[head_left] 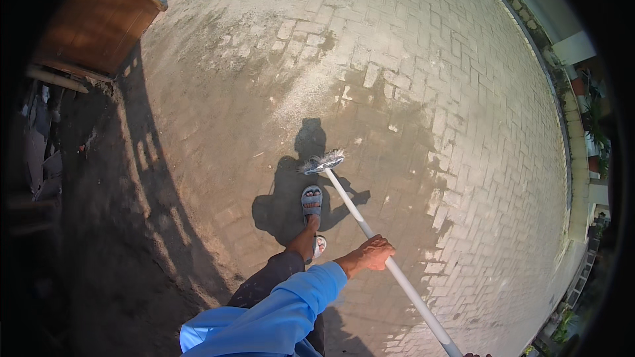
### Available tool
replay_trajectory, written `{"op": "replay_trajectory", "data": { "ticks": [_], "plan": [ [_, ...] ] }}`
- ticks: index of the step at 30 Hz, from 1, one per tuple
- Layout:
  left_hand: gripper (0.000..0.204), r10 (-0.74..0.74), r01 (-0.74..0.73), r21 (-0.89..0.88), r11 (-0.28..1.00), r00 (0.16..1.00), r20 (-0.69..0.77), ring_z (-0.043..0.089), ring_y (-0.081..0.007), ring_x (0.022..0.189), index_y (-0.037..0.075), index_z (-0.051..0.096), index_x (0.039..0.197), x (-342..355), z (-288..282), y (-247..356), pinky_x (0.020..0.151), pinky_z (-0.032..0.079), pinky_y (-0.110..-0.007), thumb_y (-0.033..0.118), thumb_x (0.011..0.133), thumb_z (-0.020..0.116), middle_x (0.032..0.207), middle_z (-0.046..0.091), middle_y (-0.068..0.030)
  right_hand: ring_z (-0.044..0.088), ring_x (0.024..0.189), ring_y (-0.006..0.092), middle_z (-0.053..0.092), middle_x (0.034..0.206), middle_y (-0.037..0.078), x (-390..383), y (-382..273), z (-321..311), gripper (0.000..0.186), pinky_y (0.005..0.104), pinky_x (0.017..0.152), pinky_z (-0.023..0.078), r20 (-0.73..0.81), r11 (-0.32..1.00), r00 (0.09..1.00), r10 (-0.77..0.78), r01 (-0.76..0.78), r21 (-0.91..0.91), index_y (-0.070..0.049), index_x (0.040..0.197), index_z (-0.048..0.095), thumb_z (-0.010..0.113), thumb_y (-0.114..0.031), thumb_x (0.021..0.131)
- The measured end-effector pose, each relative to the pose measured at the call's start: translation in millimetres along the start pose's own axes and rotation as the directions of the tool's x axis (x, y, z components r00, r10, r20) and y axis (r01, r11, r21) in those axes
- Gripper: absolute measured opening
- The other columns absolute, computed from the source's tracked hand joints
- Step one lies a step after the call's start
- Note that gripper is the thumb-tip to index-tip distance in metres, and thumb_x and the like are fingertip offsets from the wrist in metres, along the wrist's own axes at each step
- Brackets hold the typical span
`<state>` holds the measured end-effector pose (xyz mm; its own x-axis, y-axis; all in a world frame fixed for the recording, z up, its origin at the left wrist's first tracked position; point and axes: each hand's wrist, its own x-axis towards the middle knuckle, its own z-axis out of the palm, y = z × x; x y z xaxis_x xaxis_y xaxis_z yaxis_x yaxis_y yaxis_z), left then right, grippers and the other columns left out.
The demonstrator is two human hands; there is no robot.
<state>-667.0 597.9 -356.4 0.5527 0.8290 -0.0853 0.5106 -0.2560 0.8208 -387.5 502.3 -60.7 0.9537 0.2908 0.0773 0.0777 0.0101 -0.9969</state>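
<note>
A long-handled broom slants across the ground from the middle toward the lower right. Its small head, with pale, frayed bristles, rests on the damp, sandy paving. My left hand, in a blue sleeve, is wrapped round the white pole about midway. At the bottom edge, beside the pole's near end, only a dark sliver of my right hand shows; its fingers seem curled at the handle, and the rest is cut off. My sandalled foot stands just behind the broom head.
Wet, muddy soil covers the left and middle of the paving. Pale block pavers stretch to the right, up to a curved kerb with plants beyond. A brown wooden structure stands at the upper left, with debris below it.
</note>
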Motion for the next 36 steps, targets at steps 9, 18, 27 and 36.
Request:
{"op": "replay_trajectory", "data": {
  "ticks": [9, 18, 27, 36],
  "plan": [
    [0.03, -0.447, 0.395, 0.21, 0.894, 0.776, 0.444, 0.068, -0.0337, 0.083, 0.015, 0.072, 0.092, -187, -56, -105, 0.077, 0.052, -0.047, 0.033, 0.069, 0.07, 0.087, 0.07, -0.012, 0.03, 0.035, 0.0081, 0.028, 0.046, -0.003, -114, 83, 75, 0.035, 0.0257, 0.034, 0.03, 0.277, 0.891, 0.851, 0.446, -0.453, -0.041, -0.009, 0.077, 0.051, 0.06, -0.038, 0.096],
    [0.02, -0.025, 0.025, -0.04, 0.999, 1.0, -0.009, 0.062, -0.0277, 0.088, 0.007, 0.064, 0.081, 80, -15, 35, 0.083, 0.044, -0.039, 0.013, 0.063, 0.07, 0.081, 0.064, -0.0095, 0.033, 0.04, 0.0064, 0.036, 0.052, -0.006, 57, -64, 38, 0.024, 0.0237, 0.036, 0.03, 0.025, 0.991, 0.998, 0.05, -0.053, 0.126, -0.018, 0.074, 0.052, 0.055, -0.033, 0.092],
    [0.021, -0.374, 0.389, 0.221, 0.894, 0.921, -0.107, 0.061, -0.0315, 0.089, 0.011, 0.063, 0.078, -75, -25, -164, 0.084, 0.045, -0.043, 0.022, 0.064, 0.074, 0.082, 0.064, -0.0077, 0.026, 0.036, 0.0059, 0.032, 0.049, -0.003, -55, 158, 154, 0.034, 0.0242, 0.035, 0.029, 0.296, 0.891, 0.841, 0.453, -0.437, -0.12, -0.009, 0.076, 0.049, 0.058, -0.035, 0.096],
    [0.018, -0.559, 0.567, 0.201, 0.798, 0.823, -0.103, 0.065, -0.033, 0.079, 0.009, 0.063, 0.076, -146, -35, -61, 0.074, 0.049, -0.048, 0.021, 0.066, 0.072, 0.076, 0.065, -0.011, 0.032, 0.034, 0.009, 0.03, 0.048, -0.003, -31, 120, 137, 0.037, 0.0265, 0.034, 0.035, 0.664, 0.739, 0.616, 0.424, -0.659, 0.14, -0.007, 0.081, 0.054, 0.051, -0.039, 0.1]
  ]
}}
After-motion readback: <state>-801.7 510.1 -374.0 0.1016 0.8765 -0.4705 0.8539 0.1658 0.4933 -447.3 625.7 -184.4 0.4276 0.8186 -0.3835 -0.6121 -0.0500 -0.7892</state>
